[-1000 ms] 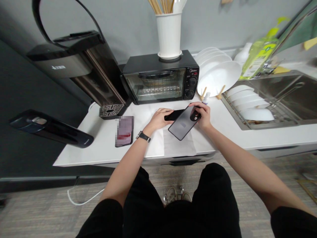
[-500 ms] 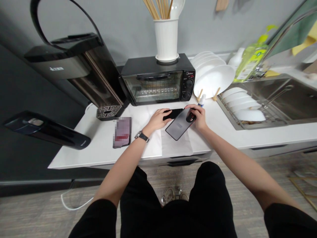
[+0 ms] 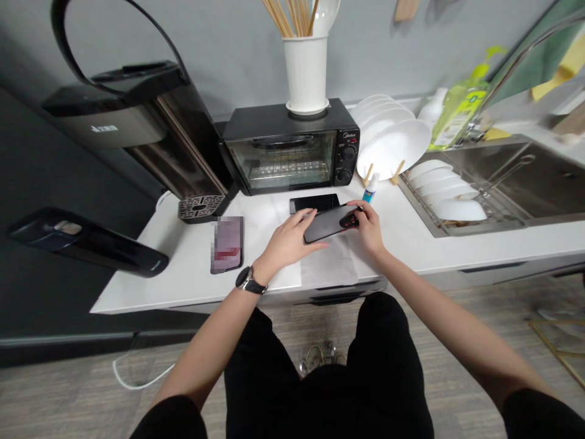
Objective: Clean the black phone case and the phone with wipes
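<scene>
A grey, see-through phone case (image 3: pixel 326 224) with a black rim is held tilted above the counter between both hands. My right hand (image 3: pixel 369 227) grips its right end, by the dark camera cutout. At the left end, the fingers and thumb of my left hand (image 3: pixel 290 238) close around the case edge. Just behind the case lies a black phone (image 3: pixel 313 202), flat on the counter and partly covered by my left fingers and the case. A small spray bottle (image 3: pixel 369 190) stands beyond my right hand. Under the case a pale cloth or sheet (image 3: pixel 329 265) lies at the counter's front edge.
Another phone (image 3: pixel 227 245), its screen blurred, lies left on the white counter (image 3: pixel 183 280). A dark flask (image 3: pixel 91 244) and a drinks machine (image 3: pixel 183 134) stand farther left. Behind are a toaster oven (image 3: pixel 287 158) and racked plates (image 3: pixel 395 149); bowls (image 3: pixel 445 186) sit in the sink (image 3: pixel 525 158).
My left hand has let go of the black phone, which stays on the counter, and has come nearer to grip the phone case. The case has turned flatter in my right hand.
</scene>
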Available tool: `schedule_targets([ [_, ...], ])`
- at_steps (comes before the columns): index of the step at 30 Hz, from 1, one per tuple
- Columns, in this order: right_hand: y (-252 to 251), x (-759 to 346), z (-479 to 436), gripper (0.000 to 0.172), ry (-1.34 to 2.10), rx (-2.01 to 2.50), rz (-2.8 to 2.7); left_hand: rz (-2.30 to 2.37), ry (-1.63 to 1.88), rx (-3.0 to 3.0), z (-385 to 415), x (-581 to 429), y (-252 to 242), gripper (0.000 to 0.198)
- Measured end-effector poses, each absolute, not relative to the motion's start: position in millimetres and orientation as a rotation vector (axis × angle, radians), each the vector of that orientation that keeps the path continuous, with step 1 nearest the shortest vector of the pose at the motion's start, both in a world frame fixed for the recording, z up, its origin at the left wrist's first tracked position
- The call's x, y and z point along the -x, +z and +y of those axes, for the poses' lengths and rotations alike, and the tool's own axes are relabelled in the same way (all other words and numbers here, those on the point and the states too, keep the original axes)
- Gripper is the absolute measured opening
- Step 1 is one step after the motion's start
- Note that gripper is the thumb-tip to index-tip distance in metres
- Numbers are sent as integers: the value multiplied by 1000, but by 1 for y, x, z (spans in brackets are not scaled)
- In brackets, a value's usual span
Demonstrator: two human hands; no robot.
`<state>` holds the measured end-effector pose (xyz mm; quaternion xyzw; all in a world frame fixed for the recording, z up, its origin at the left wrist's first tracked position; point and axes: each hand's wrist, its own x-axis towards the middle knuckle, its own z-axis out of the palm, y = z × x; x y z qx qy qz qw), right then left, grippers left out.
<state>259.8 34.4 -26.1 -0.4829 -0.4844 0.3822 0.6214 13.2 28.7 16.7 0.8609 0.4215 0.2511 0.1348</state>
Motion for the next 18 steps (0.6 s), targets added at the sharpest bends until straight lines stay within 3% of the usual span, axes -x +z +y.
schedule_targets([
  [4, -33, -254, 35, 35, 921, 1179, -1281, 1232, 689, -2516, 32, -1, 3, 71],
  [8, -32, -265, 38, 50, 602, 1421, -1684, 1204, 741, -2528, 55, 16, -11, 66],
  [18, -19, -267, 16, 32, 86, 1463, -1913, 1152, 780, -2608, 66, 24, -27, 66],
])
